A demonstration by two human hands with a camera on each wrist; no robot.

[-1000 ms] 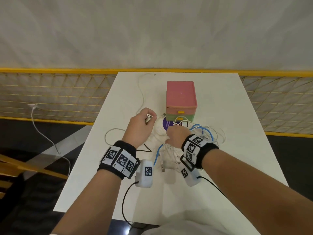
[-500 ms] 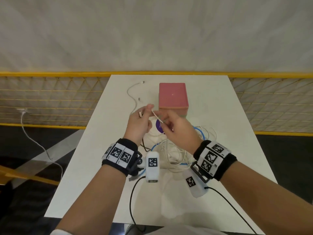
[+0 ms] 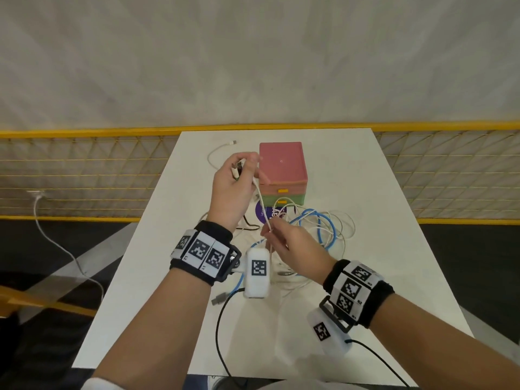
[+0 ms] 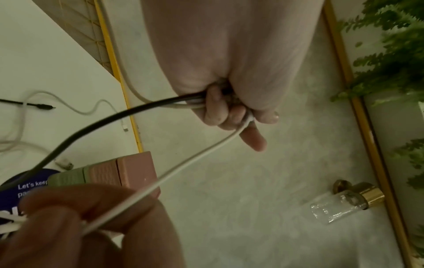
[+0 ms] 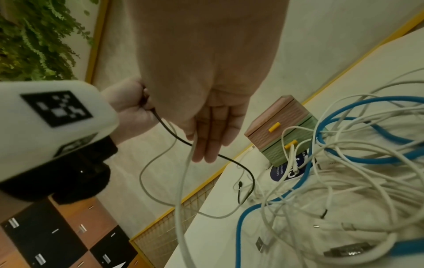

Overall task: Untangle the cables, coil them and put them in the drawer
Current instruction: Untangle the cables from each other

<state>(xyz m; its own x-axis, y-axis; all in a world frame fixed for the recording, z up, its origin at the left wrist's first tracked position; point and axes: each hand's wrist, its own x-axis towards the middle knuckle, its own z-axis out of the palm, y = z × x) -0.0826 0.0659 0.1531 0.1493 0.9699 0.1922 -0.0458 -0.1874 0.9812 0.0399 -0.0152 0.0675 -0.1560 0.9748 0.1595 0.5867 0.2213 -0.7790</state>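
Overhead, one white cable [image 3: 261, 204], two hands.

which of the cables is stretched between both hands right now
The white cable: it runs taut from the left hand down to the right hand. The blue cable and the other white ones lie slack on the table.

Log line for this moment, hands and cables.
left hand grips white cable end and black cable | right hand pinches white cable lower | tangle on table | drawer box closed
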